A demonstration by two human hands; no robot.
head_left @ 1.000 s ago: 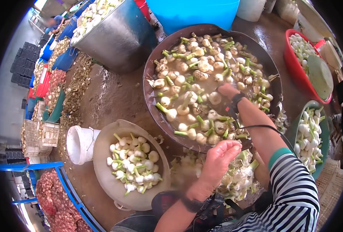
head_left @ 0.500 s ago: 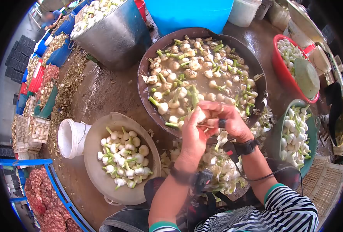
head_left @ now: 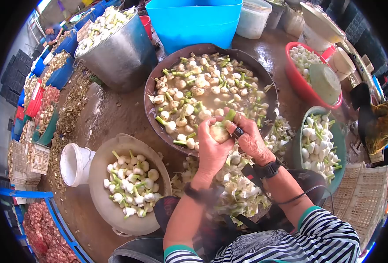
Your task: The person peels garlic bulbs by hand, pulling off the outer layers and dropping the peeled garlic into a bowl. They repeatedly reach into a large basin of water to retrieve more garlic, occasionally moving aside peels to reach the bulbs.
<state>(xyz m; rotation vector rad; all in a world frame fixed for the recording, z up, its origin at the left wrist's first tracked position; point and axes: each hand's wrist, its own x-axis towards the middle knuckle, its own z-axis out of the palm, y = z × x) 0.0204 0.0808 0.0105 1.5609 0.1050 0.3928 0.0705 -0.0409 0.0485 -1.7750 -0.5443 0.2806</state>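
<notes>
A pale garlic bulb with a short green stem sits between my two hands, above the near rim of a wide dark basin. My left hand wraps round the bulb from the left, thumb on top. From the other side, my right hand closes its fingers on the bulb near the stem; a small dark band is on one finger. Unpeeled garlic bulbs with cut stems float in murky water in the basin. Below my hands lies a heap of stripped garlic skins.
Cleaner white bulbs lie in a beige bowl at left and a green tub at right. Beyond are a red basin, a blue tub and a metal pot. A white bucket lies tipped at left.
The view has shifted, so the surroundings sit lower and further left. Both hands stay together on the garlic bulb, which has turned so that more of its pale side shows.
</notes>
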